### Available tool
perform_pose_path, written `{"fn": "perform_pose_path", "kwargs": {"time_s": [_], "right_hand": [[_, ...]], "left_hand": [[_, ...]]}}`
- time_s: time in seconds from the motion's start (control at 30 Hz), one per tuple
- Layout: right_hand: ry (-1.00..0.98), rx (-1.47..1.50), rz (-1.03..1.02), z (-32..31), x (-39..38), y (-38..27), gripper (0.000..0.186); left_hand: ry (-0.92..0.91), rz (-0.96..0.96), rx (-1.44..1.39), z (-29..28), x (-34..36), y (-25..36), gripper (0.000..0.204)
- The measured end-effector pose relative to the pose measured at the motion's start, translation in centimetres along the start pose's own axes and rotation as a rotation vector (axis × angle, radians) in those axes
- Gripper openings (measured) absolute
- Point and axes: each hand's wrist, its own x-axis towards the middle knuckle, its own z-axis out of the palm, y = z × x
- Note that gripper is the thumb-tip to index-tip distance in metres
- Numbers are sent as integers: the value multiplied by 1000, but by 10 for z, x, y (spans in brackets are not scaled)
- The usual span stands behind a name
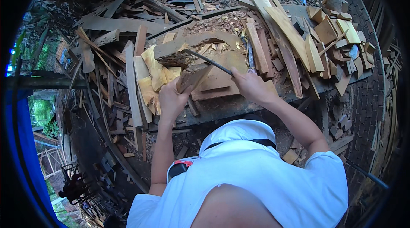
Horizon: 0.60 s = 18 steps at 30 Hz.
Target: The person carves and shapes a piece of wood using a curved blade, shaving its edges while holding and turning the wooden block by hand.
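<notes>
My left hand (172, 102) is closed around the near end of a short, rough brown wood block (193, 77), which tilts up over the bench. My right hand (253, 86) grips a long, narrow dark blade (210, 62), perhaps a machete seen edge-on. The blade slants to the upper left, and its far tip lies by a curved grey-brown wood piece (205, 41). Beneath, a thick wooden chopping block (215, 82) rests on the bench. Just beyond my right hand lies a blue-grey metal tool (250, 55), partly hidden. Where the blade touches wood, I cannot tell.
Pale split wood pieces (153, 76) lie left of the block. Long planks (284, 36) lean across the bench's right side, beside a heap of cut wedges (337, 36). Scrap boards (128, 25) and chips cover the far side. Offcuts (341, 125) litter the ground below.
</notes>
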Motion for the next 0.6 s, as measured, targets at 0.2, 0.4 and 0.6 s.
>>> {"fn": "perform_pose_path", "kwargs": {"time_s": [0.2, 0.4, 0.6], "right_hand": [[244, 194, -147, -65, -11, -76, 18], [93, 98, -86, -34, -6, -50, 21], [247, 157, -221, -66, -1, -77, 18]], "left_hand": [[-31, -60, 64, -3, 3, 5, 27], [-39, -91, 91, -2, 11, 10, 28], [-54, -30, 48, 0, 9, -3, 29]]}}
